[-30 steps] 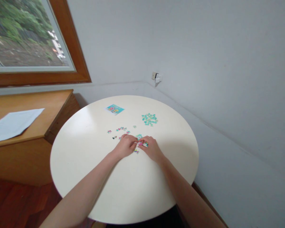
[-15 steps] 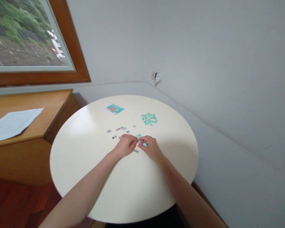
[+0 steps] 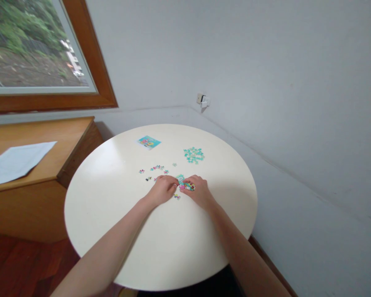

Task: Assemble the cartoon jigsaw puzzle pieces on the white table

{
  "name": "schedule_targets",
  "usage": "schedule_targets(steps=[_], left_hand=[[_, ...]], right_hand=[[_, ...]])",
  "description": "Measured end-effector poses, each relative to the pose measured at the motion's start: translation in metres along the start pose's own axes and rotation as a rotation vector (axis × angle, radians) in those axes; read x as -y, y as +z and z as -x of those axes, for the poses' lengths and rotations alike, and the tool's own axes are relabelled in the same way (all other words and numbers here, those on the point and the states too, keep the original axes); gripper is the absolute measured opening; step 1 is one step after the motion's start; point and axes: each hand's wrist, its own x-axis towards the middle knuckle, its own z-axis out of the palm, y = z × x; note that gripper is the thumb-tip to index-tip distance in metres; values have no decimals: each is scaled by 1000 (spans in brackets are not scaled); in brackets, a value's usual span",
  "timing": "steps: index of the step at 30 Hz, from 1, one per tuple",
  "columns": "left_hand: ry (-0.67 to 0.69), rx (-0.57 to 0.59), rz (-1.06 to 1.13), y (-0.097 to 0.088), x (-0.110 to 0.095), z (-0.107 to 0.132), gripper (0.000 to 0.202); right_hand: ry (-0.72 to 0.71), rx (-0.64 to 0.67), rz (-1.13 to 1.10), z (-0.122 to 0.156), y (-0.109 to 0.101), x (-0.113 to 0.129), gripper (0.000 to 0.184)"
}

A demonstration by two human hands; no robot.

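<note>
Partly joined jigsaw pieces (image 3: 181,187), pink, teal and yellow, lie on the table between my two hands. My left hand (image 3: 162,189) is closed, its thumb and fingertips pinched at the left edge of these pieces; the small piece there is mostly covered by the fingers. From the right, my right hand (image 3: 200,191) curls thumb and fingers around the joined part and grips it, leaving some colourful pieces visible inside the grasp. A loose jigsaw piece (image 3: 177,196) rests just below the fingertips. More loose coloured pieces (image 3: 157,167) are scattered beyond my left hand.
A pile of teal pieces (image 3: 194,155) lies further back on the round white table (image 3: 160,243). The picture card (image 3: 149,142) is near its far edge. To the left stands a wooden cabinet (image 3: 74,140) with white paper (image 3: 18,161) on it. Walls border the table behind and right.
My right hand has shifted slightly right and its fingers have opened a little, showing more of the joined pieces. My left hand stays nearly still.
</note>
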Motion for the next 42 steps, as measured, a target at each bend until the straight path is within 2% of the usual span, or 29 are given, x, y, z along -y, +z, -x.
schedule_targets(steps=[3, 8, 13, 17, 21, 24, 27, 30, 34, 39, 42], left_hand=[[5, 0, 4, 0, 0, 0, 22], [20, -14, 39, 0, 0, -1, 22], [11, -36, 110, 2, 2, -1, 23], [-47, -77, 170, 3, 4, -1, 23], [-101, -92, 221, 2, 4, -1, 23], [-181, -200, 241, -1, 5, -1, 23], [-253, -366, 242, -5, 9, -1, 21], [-283, -458, 277, -8, 14, -2, 20], [-288, -476, 312, -6, 18, -2, 18], [-278, -481, 309, -5, 19, -2, 18], [-277, -502, 310, -7, 18, -2, 18]], right_hand=[[23, 38, 67, 1, 0, 2, 12], [47, 41, 70, 0, 1, 3, 12], [-22, 6, 53, 0, 3, -1, 4], [-75, -41, 41, -1, 4, -4, 14], [-104, -110, 45, -3, 2, -7, 16], [-128, -109, 42, -3, 0, -8, 17], [-145, -50, 32, -1, -1, -8, 17], [-151, -2, 15, 0, -1, -6, 16], [-179, 15, -16, 0, -2, -5, 18], [-170, -85, -18, 0, -4, 1, 21], [-185, -103, -28, 2, -3, 5, 19]])
